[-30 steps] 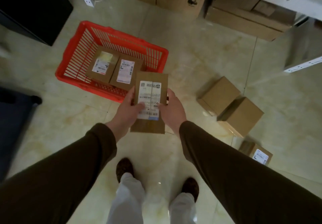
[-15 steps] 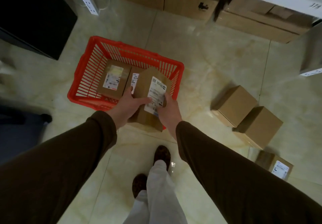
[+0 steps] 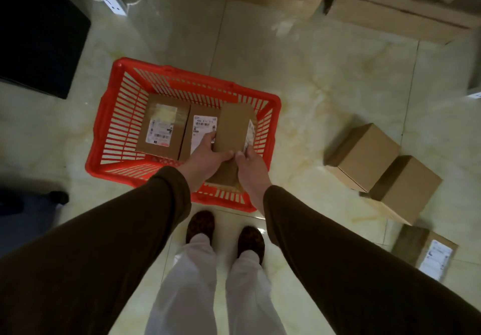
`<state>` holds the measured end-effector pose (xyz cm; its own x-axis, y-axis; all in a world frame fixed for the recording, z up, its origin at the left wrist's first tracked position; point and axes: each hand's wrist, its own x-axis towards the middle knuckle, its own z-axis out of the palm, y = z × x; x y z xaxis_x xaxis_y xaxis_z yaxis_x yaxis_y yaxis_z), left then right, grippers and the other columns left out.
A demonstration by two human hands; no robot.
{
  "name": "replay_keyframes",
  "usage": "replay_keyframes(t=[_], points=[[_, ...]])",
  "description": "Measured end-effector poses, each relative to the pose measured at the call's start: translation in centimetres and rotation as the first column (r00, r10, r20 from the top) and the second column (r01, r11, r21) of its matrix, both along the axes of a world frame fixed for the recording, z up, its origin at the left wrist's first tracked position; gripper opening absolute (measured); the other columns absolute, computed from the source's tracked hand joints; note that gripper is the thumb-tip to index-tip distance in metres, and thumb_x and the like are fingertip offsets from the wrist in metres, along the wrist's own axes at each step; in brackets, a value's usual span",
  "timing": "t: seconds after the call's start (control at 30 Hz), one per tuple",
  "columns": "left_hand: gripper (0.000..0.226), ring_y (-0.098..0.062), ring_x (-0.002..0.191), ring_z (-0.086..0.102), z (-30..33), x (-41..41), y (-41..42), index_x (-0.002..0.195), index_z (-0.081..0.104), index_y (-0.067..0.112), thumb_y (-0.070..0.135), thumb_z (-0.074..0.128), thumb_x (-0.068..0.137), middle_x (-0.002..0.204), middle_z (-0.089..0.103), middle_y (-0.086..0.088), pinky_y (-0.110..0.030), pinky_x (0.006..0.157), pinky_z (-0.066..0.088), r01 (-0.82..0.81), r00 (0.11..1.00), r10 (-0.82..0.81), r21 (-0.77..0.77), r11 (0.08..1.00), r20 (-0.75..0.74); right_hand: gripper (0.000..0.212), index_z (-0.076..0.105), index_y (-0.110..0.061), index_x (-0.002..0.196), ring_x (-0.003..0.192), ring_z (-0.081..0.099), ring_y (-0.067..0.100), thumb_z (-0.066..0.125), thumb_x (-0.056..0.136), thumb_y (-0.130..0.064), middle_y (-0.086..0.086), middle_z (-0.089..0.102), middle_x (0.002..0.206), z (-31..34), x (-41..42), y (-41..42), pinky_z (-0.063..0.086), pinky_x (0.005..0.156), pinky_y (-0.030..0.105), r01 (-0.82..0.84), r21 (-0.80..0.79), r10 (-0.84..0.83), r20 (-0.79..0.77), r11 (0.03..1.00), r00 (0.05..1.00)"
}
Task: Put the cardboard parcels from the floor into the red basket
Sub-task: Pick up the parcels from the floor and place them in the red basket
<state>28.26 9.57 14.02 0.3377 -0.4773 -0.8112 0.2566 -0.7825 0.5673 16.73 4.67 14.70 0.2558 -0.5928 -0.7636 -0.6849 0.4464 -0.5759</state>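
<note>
Both the left hand (image 3: 205,156) and right hand (image 3: 248,164) grip the third parcel (image 3: 233,129), now lowered from above the floor into the red basket (image 3: 109,115) at its right wall, beside 2 labelled parcels (image 3: 162,126), leaving 3 floor parcels (image 3: 364,152).

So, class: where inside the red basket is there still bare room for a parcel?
The red plastic basket shows bare floor at its far end and along its left wall. The near right is crowded: two labelled cardboard parcels lie side by side, a third brown parcel held there.
</note>
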Motion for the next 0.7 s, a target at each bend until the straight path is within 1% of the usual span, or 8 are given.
replay_keyframes(t=[0.07, 0.2, 0.37, 0.47, 0.53, 0.6, 0.63, 0.7], points=[[0.069, -0.029, 0.119, 0.060, -1.3, 0.2, -0.3, 0.151, 0.035, 0.025, 0.021, 0.072, 0.093, 0.138, 0.058, -0.005, -0.051, 0.105, 0.049, 0.035, 0.999, -0.035, -0.002, 0.999, -0.007, 0.043, 0.049, -0.020, 0.149, 0.118, 0.066, 0.033, 0.041, 0.108, -0.025, 0.011, 0.065, 0.133, -1.1, 0.3, -0.2, 0.056, 0.102, 0.053, 0.031, -0.015, -0.031, -0.020, 0.999, 0.999], [0.063, -0.026, 0.121, 0.058, -3.7, 0.7, -0.6, 0.148, 0.038, 0.026, 0.015, 0.069, 0.094, 0.139, 0.057, -0.002, -0.051, 0.107, 0.047, 0.140, 0.990, -0.140, 0.009, 0.990, 0.020, 0.037, 0.059, -0.022, 0.141, 0.103, 0.071, 0.025, 0.042, 0.108, -0.023, 0.003, 0.071, 0.123, -3.1, 0.5, -0.3, 0.060, 0.093, 0.041, 0.032, -0.025, -0.034, -0.089, 0.999, 0.995], [0.062, -0.029, 0.129, 0.055, -6.4, 0.8, -0.8, 0.149, 0.038, 0.025, 0.011, 0.065, 0.095, 0.143, 0.056, -0.004, -0.053, 0.107, 0.047, 0.263, 0.961, -0.265, 0.038, 0.964, 0.076, 0.032, 0.056, -0.023, 0.138, 0.111, 0.070, 0.029, 0.047, 0.108, -0.024, 0.002, 0.070, 0.125, -5.6, 1.3, -0.5, 0.057, 0.102, 0.046, -0.062, -0.053, 0.047, -0.251, 0.997, 0.967], [0.062, -0.029, 0.130, 0.054, -8.2, 0.5, -1.0, 0.149, 0.037, 0.028, 0.012, 0.063, 0.096, 0.144, 0.055, -0.004, -0.052, 0.106, 0.048, 0.300, 0.948, -0.303, 0.046, 0.953, 0.099, 0.026, 0.056, -0.023, 0.130, 0.109, 0.070, 0.027, 0.049, 0.107, -0.032, 0.000, 0.070, 0.120, -7.0, 1.6, -0.6, 0.058, 0.098, 0.043, -0.083, -0.120, 0.046, -0.281, 0.989, 0.958], [0.063, -0.029, 0.133, 0.052, -9.4, 0.2, -1.1, 0.150, 0.037, 0.027, 0.011, 0.063, 0.096, 0.146, 0.054, -0.004, -0.053, 0.108, 0.047, 0.322, 0.940, -0.324, 0.040, 0.946, 0.110, 0.029, 0.052, -0.022, 0.134, 0.109, 0.071, 0.027, 0.050, 0.107, -0.033, 0.001, 0.069, 0.120, -8.0, 1.8, -0.8, 0.059, 0.097, 0.043, -0.143, -0.158, 0.088, -0.313, 0.977, 0.946], [0.063, -0.028, 0.135, 0.049, -10.3, -0.2, -1.2, 0.150, 0.038, 0.026, 0.013, 0.066, 0.095, 0.147, 0.051, -0.004, -0.052, 0.110, 0.045, 0.335, 0.926, -0.337, 0.042, 0.941, 0.171, 0.037, 0.045, -0.021, 0.143, 0.111, 0.071, 0.028, 0.050, 0.108, -0.032, 0.004, 0.068, 0.125, -9.1, 2.0, -1.0, 0.059, 0.097, 0.042, -0.184, -0.164, 0.115, -0.359, 0.969, 0.926], [0.066, -0.028, 0.137, 0.047, -10.8, -0.4, -1.3, 0.152, 0.037, 0.026, 0.015, 0.067, 0.094, 0.149, 0.047, -0.005, -0.052, 0.111, 0.044, 0.348, 0.912, -0.351, 0.054, 0.936, 0.214, 0.043, 0.040, -0.021, 0.149, 0.113, 0.070, 0.029, 0.048, 0.108, -0.032, 0.006, 0.066, 0.128, -9.5, 2.2, -1.1, 0.059, 0.098, 0.044, -0.169, -0.152, 0.105, -0.360, 0.974, 0.927], [0.075, -0.032, 0.141, 0.040, -11.6, -0.8, -1.3, 0.157, 0.029, 0.026, 0.018, 0.067, 0.094, 0.156, 0.034, -0.009, -0.052, 0.114, 0.040, 0.391, 0.875, -0.404, 0.104, 0.915, 0.268, 0.060, 0.022, -0.023, 0.161, 0.117, 0.069, 0.031, 0.048, 0.108, -0.032, 0.008, 0.062, 0.135, -10.3, 2.5, -1.2, 0.059, 0.099, 0.045, -0.164, -0.110, 0.115, -0.353, 0.980, 0.929]])
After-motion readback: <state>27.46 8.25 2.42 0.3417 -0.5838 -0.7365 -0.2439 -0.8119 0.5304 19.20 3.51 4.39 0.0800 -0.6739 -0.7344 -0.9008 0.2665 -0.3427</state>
